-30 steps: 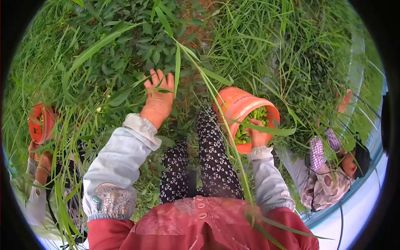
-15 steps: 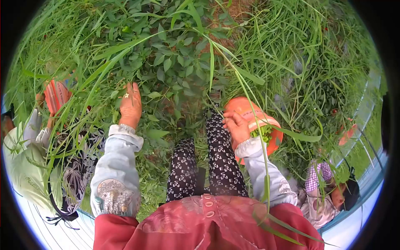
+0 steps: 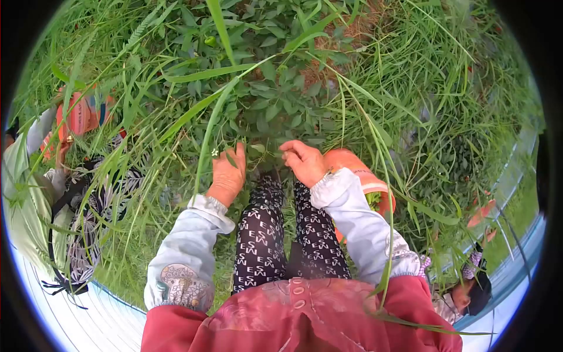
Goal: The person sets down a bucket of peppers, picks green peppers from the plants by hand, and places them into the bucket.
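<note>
Over the leafy plants [image 3: 270, 102] at the middle, my left hand [image 3: 228, 173] is among the leaves with its fingers apart and nothing visible in them. A small white flower [image 3: 214, 152] lies at its fingertips. My right hand [image 3: 305, 163] reaches in from the right, fingers curled toward the leaves; what its fingertips hold, if anything, is too small to make out. Just right of that wrist, an orange bucket [image 3: 352, 164] lies tilted by my leg, with green things [image 3: 373, 200] inside its mouth.
Long grass blades [image 3: 387, 234] cross the view in front of my arms. At the left, a person in pale green clothes [image 3: 23, 205] is beside another orange bucket [image 3: 79, 116]. A second person [image 3: 469, 290] is at the lower right. Dense grass [image 3: 404, 64] covers the upper right.
My left hand has moved right and down, toward the middle. My right hand has left the bucket's rim and moved left, up to the leaves. The person at the left has shifted.
</note>
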`<state>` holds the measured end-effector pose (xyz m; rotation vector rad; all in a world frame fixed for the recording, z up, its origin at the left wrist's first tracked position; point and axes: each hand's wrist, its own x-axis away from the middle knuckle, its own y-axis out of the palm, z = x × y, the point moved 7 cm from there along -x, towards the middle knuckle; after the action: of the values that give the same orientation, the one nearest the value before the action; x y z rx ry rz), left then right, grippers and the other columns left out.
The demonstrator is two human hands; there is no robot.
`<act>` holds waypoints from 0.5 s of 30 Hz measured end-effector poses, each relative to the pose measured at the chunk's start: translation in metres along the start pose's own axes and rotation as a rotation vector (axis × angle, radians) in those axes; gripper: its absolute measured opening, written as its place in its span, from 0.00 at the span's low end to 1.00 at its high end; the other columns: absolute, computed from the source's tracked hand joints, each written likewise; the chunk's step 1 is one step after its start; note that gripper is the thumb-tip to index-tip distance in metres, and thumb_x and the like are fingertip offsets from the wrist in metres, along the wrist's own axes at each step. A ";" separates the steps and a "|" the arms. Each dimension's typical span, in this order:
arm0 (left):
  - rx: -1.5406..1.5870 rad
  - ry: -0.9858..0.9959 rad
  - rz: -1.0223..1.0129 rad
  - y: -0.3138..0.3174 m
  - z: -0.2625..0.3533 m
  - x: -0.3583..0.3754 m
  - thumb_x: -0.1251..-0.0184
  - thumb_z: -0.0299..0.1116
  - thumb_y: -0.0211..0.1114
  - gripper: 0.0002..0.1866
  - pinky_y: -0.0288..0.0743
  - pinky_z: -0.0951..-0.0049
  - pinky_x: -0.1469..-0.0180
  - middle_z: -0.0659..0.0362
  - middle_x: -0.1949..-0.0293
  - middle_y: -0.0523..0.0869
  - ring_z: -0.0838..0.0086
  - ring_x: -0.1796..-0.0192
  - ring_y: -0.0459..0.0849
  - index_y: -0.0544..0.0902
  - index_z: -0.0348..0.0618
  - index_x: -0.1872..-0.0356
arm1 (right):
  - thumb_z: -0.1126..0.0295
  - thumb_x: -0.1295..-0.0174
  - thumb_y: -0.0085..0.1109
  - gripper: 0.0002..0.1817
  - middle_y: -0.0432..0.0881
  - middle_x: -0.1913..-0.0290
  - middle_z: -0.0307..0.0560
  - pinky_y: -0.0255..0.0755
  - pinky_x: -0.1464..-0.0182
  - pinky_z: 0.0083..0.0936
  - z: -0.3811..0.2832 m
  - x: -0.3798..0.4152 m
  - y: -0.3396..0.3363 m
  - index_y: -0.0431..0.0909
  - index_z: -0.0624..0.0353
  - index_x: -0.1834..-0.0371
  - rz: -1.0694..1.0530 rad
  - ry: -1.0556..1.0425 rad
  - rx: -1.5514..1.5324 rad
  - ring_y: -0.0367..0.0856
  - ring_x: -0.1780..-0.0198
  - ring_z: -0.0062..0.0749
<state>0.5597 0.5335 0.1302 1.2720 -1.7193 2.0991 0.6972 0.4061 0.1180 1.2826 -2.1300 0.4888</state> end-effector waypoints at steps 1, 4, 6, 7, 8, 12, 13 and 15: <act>0.149 -0.028 -0.021 -0.001 0.008 0.005 0.45 0.30 0.56 0.25 0.71 0.53 0.55 0.51 0.62 0.77 0.58 0.55 0.76 0.68 0.36 0.44 | 0.70 0.44 0.54 0.12 0.81 0.64 0.53 0.72 0.58 0.29 -0.006 -0.007 0.012 0.77 0.58 0.57 -0.028 -0.027 -0.009 0.80 0.62 0.41; 0.228 0.126 0.105 -0.016 0.047 0.031 0.56 0.34 0.67 0.33 0.72 0.58 0.54 0.42 0.56 0.74 0.52 0.56 0.77 0.67 0.33 0.47 | 0.66 0.47 0.57 0.16 0.81 0.62 0.53 0.71 0.55 0.31 -0.012 -0.015 0.041 0.75 0.59 0.55 -0.018 0.009 0.126 0.80 0.59 0.43; 0.423 0.153 -0.065 -0.009 0.068 0.024 0.56 0.36 0.67 0.33 0.72 0.57 0.54 0.38 0.54 0.73 0.48 0.57 0.76 0.68 0.31 0.47 | 0.57 0.50 0.60 0.28 0.81 0.59 0.56 0.70 0.50 0.35 0.018 -0.031 0.053 0.71 0.61 0.47 -0.086 0.182 0.213 0.79 0.53 0.47; 0.497 0.197 -0.125 -0.011 0.074 0.026 0.55 0.37 0.66 0.32 0.72 0.58 0.53 0.38 0.53 0.73 0.48 0.55 0.76 0.69 0.31 0.48 | 0.57 0.50 0.60 0.28 0.81 0.59 0.56 0.70 0.50 0.35 0.025 -0.026 0.057 0.71 0.61 0.47 -0.105 0.203 0.213 0.79 0.53 0.47; 0.495 0.201 -0.124 -0.013 0.073 0.021 0.55 0.37 0.66 0.32 0.72 0.58 0.53 0.38 0.53 0.73 0.48 0.55 0.76 0.69 0.31 0.48 | 0.56 0.51 0.60 0.32 0.78 0.54 0.60 0.69 0.48 0.35 0.028 -0.033 0.050 0.69 0.64 0.45 -0.035 0.220 0.251 0.77 0.51 0.50; 0.944 0.260 -0.246 -0.037 0.059 0.000 0.45 0.33 0.58 0.17 0.74 0.67 0.54 0.47 0.62 0.78 0.59 0.55 0.80 0.76 0.36 0.55 | 0.53 0.53 0.61 0.34 0.77 0.51 0.64 0.68 0.46 0.35 0.055 -0.052 0.034 0.70 0.65 0.45 0.012 0.282 0.282 0.75 0.48 0.53; 1.133 0.161 -0.321 -0.035 0.047 -0.012 0.42 0.31 0.55 0.15 0.75 0.70 0.55 0.51 0.66 0.80 0.65 0.58 0.81 0.77 0.35 0.56 | 0.54 0.53 0.60 0.32 0.78 0.53 0.63 0.68 0.46 0.35 0.057 -0.053 0.034 0.72 0.64 0.47 -0.032 0.249 0.241 0.76 0.49 0.53; 1.569 -0.278 -0.168 -0.014 0.005 -0.039 0.38 0.29 0.52 0.11 0.74 0.74 0.58 0.59 0.72 0.80 0.74 0.61 0.78 0.77 0.33 0.59 | 0.60 0.52 0.57 0.29 0.80 0.58 0.62 0.70 0.50 0.33 0.055 -0.061 0.024 0.73 0.67 0.48 0.090 0.145 0.381 0.79 0.53 0.48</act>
<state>0.5947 0.5490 0.1147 1.8154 0.4422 3.1703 0.6806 0.4260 0.0367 1.3066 -2.0403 1.0341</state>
